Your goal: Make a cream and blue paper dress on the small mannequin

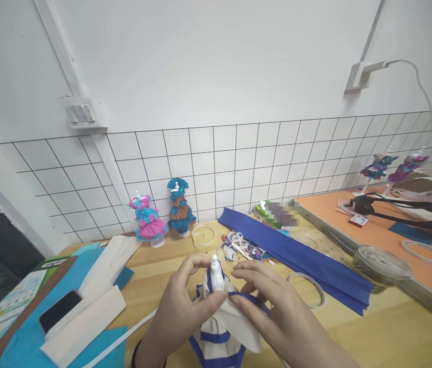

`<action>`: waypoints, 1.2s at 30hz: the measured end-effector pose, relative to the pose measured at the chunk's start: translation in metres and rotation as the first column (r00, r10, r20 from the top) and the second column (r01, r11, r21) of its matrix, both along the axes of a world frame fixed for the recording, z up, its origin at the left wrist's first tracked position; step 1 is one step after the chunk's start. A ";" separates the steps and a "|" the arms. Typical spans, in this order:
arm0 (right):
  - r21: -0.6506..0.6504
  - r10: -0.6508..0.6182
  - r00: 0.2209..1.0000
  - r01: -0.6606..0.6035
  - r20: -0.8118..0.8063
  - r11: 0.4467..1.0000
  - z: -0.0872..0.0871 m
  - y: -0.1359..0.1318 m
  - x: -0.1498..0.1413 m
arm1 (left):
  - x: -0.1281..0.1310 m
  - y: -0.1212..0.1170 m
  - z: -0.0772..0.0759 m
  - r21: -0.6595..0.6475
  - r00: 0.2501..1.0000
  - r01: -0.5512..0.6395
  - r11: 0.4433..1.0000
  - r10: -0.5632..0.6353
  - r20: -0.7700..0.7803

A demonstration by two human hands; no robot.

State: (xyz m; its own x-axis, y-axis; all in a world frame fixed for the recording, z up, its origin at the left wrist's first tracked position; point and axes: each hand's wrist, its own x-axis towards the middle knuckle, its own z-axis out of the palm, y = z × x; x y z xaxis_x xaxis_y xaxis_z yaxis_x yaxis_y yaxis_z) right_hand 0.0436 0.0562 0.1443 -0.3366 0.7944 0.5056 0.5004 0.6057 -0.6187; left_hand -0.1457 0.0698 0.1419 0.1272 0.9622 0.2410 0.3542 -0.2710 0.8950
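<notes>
While the stiff-looking mannequin torso [218,281] is being gripped by the left hand [183,302], a strip [244,295] is being pinched by the right hand [275,301]. A crushable-looking skirt [216,338] is being worn at six o'clock.

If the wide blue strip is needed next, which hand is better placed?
Probably the right hand: it is nearer the wide blue strip; the left hand is farther off, across the white figure.
</notes>
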 end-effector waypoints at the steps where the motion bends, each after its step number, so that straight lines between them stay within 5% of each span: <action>1: -0.018 -0.003 1.000 0.003 0.004 1.000 0.000 0.000 0.000 | -0.001 0.000 0.000 -0.003 1.000 0.001 1.000 -0.001 0.002; 10: -0.239 0.047 0.999 -0.050 -0.017 0.970 0.006 0.002 0.003 | -0.010 0.005 -0.005 -0.019 0.993 0.100 0.995 -0.098 0.070; 22: 0.073 0.129 0.988 -0.135 0.081 0.988 0.008 0.001 0.001 | -0.019 0.009 -0.015 -0.027 0.919 0.339 0.940 -0.325 0.224; 36: 0.088 0.115 0.993 -0.115 0.005 0.989 0.004 0.007 -0.005 | -0.018 0.009 -0.013 0.003 0.845 0.458 0.889 -0.437 0.307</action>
State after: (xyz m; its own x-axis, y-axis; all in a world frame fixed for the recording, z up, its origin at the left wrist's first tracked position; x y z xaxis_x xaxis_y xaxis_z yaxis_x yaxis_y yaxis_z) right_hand 0.0384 0.0628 0.1481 -0.4234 0.7028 0.5717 0.4243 0.7114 -0.5603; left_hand -0.1641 0.0788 0.1289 0.4823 0.8330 0.2711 -0.0705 -0.2716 0.9598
